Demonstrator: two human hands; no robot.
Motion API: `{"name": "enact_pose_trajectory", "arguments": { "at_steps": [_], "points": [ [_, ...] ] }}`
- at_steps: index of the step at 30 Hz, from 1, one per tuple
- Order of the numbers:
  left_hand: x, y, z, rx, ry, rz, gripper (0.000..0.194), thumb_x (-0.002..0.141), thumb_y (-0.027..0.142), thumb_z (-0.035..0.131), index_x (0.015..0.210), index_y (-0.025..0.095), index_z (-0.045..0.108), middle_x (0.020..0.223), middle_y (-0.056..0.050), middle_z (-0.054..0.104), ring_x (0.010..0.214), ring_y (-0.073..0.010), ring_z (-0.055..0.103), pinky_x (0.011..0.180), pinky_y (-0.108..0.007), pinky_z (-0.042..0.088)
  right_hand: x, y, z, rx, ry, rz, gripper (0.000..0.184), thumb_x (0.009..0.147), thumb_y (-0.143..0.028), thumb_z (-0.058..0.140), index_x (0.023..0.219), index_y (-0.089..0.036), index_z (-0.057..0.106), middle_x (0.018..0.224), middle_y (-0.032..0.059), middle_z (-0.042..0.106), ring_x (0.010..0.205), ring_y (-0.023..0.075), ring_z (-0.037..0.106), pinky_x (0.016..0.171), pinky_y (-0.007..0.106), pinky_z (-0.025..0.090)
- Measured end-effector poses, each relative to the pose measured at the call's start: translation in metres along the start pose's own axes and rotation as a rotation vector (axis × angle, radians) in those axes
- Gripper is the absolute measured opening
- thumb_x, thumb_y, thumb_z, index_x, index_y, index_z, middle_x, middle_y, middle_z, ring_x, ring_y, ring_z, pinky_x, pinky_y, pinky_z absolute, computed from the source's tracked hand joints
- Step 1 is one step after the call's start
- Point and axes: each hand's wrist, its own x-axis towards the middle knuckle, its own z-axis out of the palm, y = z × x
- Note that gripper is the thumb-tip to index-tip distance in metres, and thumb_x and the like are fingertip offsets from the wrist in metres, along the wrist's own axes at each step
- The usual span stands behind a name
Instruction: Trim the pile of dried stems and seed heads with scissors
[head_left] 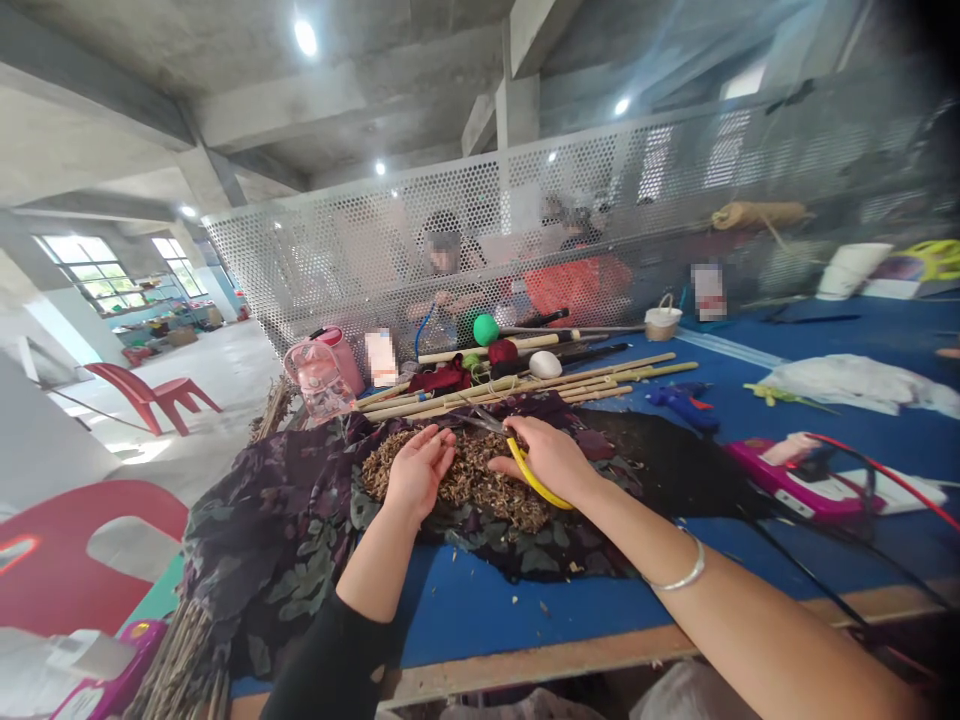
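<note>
My right hand [553, 460] grips a pair of scissors [537, 480] by its yellow handles, the metal blades pointing away to the left. My left hand [418, 468] is turned palm up with loosely bent fingers, nothing visible in it. Both hands are over a heap of short, dry brown plant pieces [484, 475], with the left fingers a little short of the blades. Under the heap lies a dark floral cloth [292, 550], which hangs over the table's left side.
Bamboo sticks [487, 390] lie behind the heap, with a green ball [486, 329] and a white ball [545, 365]. A blue glue gun [682, 405] and a magenta power strip [795, 485] are to the right. A perforated metal screen [360, 240] stands behind; people sit beyond it.
</note>
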Motion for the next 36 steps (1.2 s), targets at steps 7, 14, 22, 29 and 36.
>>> {"name": "enact_pose_trajectory", "arguments": {
  "at_steps": [7,14,22,29,36],
  "points": [
    [0.013,0.010,-0.019,0.525,0.097,0.313,0.014,0.073,0.024,0.062,0.079,0.012,0.061,0.062,0.000,0.060,0.048,-0.0062,0.052,0.045,-0.015,0.042,0.005,0.011,-0.007,0.002,0.084,0.083,0.052,0.074,-0.052,0.056,0.113,-0.017,0.052,0.098,0.0098,0.062,0.085,0.0229,0.060,0.070,0.031,0.045],
    [0.022,0.004,-0.030,0.708,0.073,0.287,0.014,0.075,0.021,0.055,0.085,0.016,0.064,0.061,-0.001,0.060,0.049,-0.0106,0.053,0.050,-0.022,0.045,0.006,0.015,-0.006,0.009,0.087,0.109,0.051,0.074,-0.052,0.055,0.112,-0.017,0.053,0.091,0.0083,0.063,0.078,0.0216,0.061,0.066,0.029,0.044],
    [0.003,0.015,-0.024,1.346,0.015,0.675,0.014,0.069,0.023,0.064,0.082,0.022,0.070,0.090,-0.007,0.064,0.082,-0.0196,0.059,0.081,-0.031,0.043,0.005,0.015,-0.004,0.024,0.068,0.098,0.051,0.075,-0.053,0.055,0.112,-0.018,0.053,0.090,0.0077,0.063,0.077,0.0205,0.060,0.065,0.028,0.043],
    [-0.004,0.018,-0.032,1.648,-0.281,0.357,0.020,0.054,0.016,0.071,0.071,0.026,0.072,0.066,-0.002,0.065,0.066,-0.0185,0.059,0.068,-0.026,0.043,0.005,0.014,-0.002,0.024,0.051,0.100,0.050,0.074,-0.053,0.055,0.110,-0.018,0.053,0.082,0.0053,0.062,0.072,0.0193,0.059,0.061,0.027,0.041],
    [-0.001,0.012,-0.031,1.672,-0.214,0.414,0.012,0.056,0.017,0.070,0.065,0.026,0.071,0.071,-0.003,0.067,0.070,-0.0214,0.061,0.068,-0.027,0.044,0.004,0.012,0.001,0.020,0.034,0.087,0.049,0.075,-0.052,0.054,0.111,-0.019,0.053,0.083,0.0056,0.062,0.073,0.0193,0.060,0.059,0.026,0.040]
  ]
}}
